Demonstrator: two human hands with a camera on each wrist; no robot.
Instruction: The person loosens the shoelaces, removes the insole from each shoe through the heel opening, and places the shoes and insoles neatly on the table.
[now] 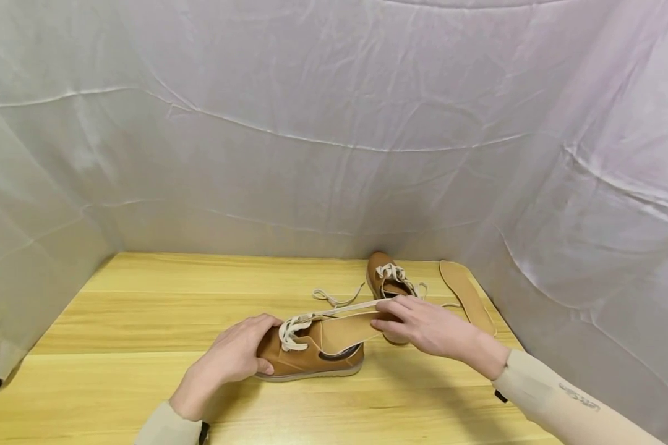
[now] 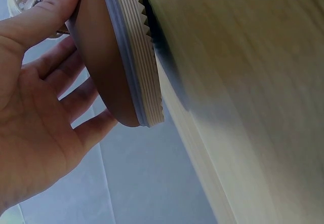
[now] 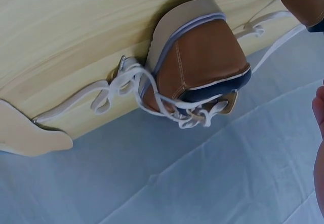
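Observation:
My left hand grips the toe of a brown lace-up shoe, which stands on the table with its toe to the left. In the left wrist view, thumb and fingers lie along both sides of that shoe's toe. A tan insole slants out of the shoe's opening, its front part hidden inside. My right hand pinches the insole's raised heel end between thumb and fingers. One whitish lace stretches from the eyelets to beneath the right fingers. Only an edge of the right hand shows in the right wrist view.
Behind the right hand stands a second brown shoe with loose laces. Another tan insole lies at the table's right edge. Grey cloth hangs around the back and sides of the wooden table.

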